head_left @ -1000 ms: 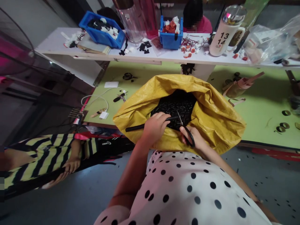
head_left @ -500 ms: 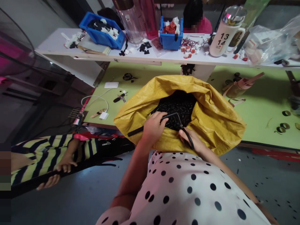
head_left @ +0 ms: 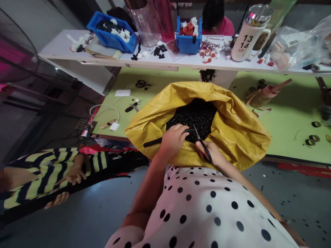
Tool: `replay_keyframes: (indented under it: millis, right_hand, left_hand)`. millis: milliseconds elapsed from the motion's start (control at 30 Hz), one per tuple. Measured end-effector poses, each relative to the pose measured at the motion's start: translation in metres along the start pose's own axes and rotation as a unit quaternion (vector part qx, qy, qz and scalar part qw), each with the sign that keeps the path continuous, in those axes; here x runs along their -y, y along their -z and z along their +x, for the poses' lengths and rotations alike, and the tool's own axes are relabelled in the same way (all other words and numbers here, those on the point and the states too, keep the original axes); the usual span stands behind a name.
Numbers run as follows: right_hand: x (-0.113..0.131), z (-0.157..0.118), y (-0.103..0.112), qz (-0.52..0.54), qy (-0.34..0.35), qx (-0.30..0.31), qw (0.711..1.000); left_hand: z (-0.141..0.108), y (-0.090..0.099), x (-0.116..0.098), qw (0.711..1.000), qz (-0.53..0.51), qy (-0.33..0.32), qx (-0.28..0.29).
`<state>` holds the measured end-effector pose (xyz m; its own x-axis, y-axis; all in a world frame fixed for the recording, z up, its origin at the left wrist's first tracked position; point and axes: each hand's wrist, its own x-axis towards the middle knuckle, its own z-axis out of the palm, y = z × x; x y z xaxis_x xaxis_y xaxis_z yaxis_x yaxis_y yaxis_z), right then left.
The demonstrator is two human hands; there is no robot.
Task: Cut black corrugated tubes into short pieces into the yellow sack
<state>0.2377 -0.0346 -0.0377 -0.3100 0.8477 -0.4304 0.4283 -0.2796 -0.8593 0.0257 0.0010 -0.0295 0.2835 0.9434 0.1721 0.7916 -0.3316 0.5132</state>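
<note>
Green worktop (head_left: pixel 287 127) behind, the left hand (head_left: pixel 172 139) clasps a black, possibly ribbed tube (head_left: pixel 153 142) and the right hand (head_left: pixel 213 153) grips scissors (head_left: pixel 206 150) over a yellow sack (head_left: pixel 240 134), seemingly so anything cut lands on black pieces (head_left: pixel 198 119) inside.

shelf (head_left: pixel 59 50), left: a blue bin (head_left: pixel 128 46), tilted, with black and white pieces (head_left: pixel 113 29); a clear bottle (head_left: pixel 147 29) just beside it
shelf, middle: another blue bin (head_left: pixel 190 46), red and white bits (head_left: pixel 190 29) inside, small connectors (head_left: pixel 207 55) beside it
shelf, right: a white mug (head_left: pixel 240 44) marked 13 14, then a plastic bag (head_left: pixel 291 48)
desk (head_left: pixel 271 134): scissors (head_left: pixel 141 83), keys (head_left: pixel 134 106) and a white charger (head_left: pixel 114 126) at left; a pink holder (head_left: pixel 266 93) and rolls (head_left: pixel 311 140) at right
floor (head_left: pixel 111 213): small black scraps (head_left: pixel 307 225)
co-workers (head_left: pixel 46 172): a striped shirt (head_left: pixel 62 165); pink clothing (head_left: pixel 228 27) behind the shelf
</note>
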Motion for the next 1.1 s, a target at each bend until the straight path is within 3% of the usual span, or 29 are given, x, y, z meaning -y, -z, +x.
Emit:
replay_keyframes:
  millis: [267,467,767,967,1100]
  right_hand:
    - [-0.011,0.002,-0.007,0.042,-0.001,-0.045,0.998]
    - [-0.005,-0.006,0.002,0.025,0.028,0.015,0.999]
    - [0.007,-0.006,0.003,-0.049,0.02,0.027,0.998]
    - [-0.006,0.002,-0.005,0.007,0.01,0.023,1.0]
    - [-0.01,0.003,-0.004,0.025,0.014,0.003,1.0]
  left_hand:
    - [-0.001,-0.007,0.003,0.999,-0.029,0.037,-0.018]
    - [0.001,-0.001,-0.001,0.994,-0.048,0.069,-0.062]
    - [-0.001,-0.006,-0.008,0.997,-0.054,0.048,-0.025]
    - [0.0,-0.009,-0.004,0.999,-0.042,0.019,-0.004]
    - [-0.005,-0.002,0.001,1.0,0.018,0.01,0.018]
